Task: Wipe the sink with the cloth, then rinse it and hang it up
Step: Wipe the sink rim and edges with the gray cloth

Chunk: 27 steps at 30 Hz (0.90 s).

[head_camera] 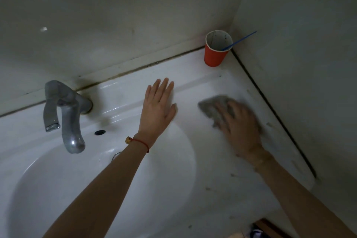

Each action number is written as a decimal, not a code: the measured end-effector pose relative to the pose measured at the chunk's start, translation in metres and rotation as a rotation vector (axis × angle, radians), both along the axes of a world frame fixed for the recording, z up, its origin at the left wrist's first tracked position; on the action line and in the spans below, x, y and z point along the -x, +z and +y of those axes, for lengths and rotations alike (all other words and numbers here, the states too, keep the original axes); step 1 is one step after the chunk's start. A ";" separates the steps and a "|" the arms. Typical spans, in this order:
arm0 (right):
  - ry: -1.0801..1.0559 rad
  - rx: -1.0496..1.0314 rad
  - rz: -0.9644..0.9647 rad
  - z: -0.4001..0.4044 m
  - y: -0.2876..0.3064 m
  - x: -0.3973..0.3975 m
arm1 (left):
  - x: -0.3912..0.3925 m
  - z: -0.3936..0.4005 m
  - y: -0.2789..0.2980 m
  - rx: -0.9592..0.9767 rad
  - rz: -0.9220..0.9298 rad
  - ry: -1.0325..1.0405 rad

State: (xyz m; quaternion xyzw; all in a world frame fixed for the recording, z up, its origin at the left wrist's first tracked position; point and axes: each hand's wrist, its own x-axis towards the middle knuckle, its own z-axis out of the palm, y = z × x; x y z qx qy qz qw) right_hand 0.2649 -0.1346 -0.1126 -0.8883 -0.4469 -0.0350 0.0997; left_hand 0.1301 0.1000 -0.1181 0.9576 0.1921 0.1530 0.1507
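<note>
A white ceramic sink (193, 189) fills the lower view, its oval basin at the left and a flat ledge at the right. My right hand (239, 127) presses a grey cloth (212, 107) flat on the right ledge; both are blurred by motion. My left hand (158, 106) lies palm down with fingers spread on the ledge behind the basin, holding nothing. A red string bracelet circles the left wrist.
A grey metal tap (67, 114) stands at the left over the basin. A red paper cup (217, 49) with a blue stick in it sits in the back right corner. Walls close in behind and to the right. Dirt specks mark the right ledge.
</note>
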 end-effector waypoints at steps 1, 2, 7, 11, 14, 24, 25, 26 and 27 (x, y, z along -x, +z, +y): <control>-0.104 -0.008 -0.009 0.011 -0.001 -0.007 | 0.000 0.000 0.000 0.002 -0.001 0.000; -0.179 -0.002 -0.010 0.022 -0.002 -0.006 | 0.000 0.000 0.000 0.004 0.000 0.001; 0.076 0.008 0.029 0.008 -0.008 0.043 | 0.001 -0.007 0.007 0.025 0.017 0.018; -0.008 -0.032 0.008 -0.041 0.013 0.051 | 0.004 -0.041 0.013 0.031 -0.088 -0.142; -0.188 -0.112 -0.133 -0.048 0.040 0.016 | 0.002 -0.077 0.006 0.057 -0.062 -0.253; -0.305 0.169 -0.263 -0.082 0.022 0.006 | 0.000 -0.113 -0.025 0.098 0.058 -0.278; -0.314 0.163 -0.245 -0.099 0.023 0.017 | -0.001 -0.113 -0.025 0.100 0.053 -0.277; -0.324 0.156 -0.226 -0.108 0.024 0.022 | -0.001 -0.114 -0.025 0.105 0.049 -0.275; -0.333 0.147 -0.202 -0.109 0.024 0.022 | 0.000 -0.115 -0.025 0.108 0.047 -0.270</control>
